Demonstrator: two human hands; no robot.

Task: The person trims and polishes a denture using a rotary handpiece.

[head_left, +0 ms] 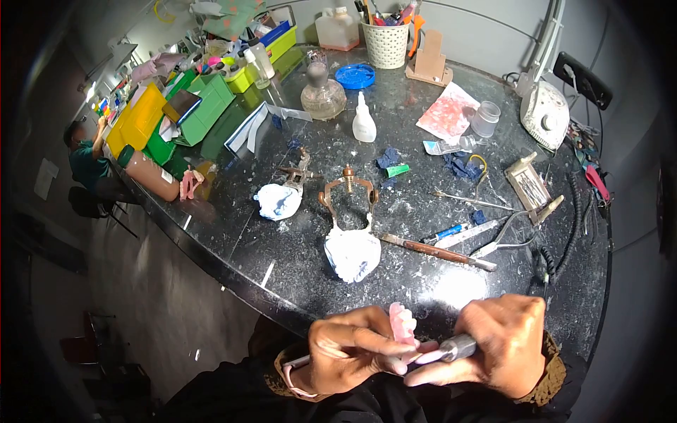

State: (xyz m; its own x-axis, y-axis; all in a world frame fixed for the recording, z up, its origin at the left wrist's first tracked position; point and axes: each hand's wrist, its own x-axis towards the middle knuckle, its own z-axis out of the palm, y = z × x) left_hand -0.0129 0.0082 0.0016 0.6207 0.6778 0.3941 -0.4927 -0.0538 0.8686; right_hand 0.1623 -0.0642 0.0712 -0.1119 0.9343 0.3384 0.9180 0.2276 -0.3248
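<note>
Pinched between the fingers of my left hand (345, 349) is a pink denture (401, 323) with pale teeth along its edge. My right hand (509, 344) is wrapped round a grey metal rotary handpiece (460, 347), its tip pointing left at the fingertips of my left hand, close below the denture. Fingers partly hide the tip, so I cannot tell whether it touches the denture. Just beyond my hands, a white plaster model (352, 255) sits on a brass articulator frame (374, 194). Farther left lies a second plaster model (278, 202) with a metal fitting.
A wooden-handled knife (437, 252), pliers (502, 243) and a blue pen (446, 233) lie beyond my right hand. Behind stand a white dropper bottle (364, 123), a glass burner (323, 99) and a control unit (545, 116). A person (88, 151) sits far left.
</note>
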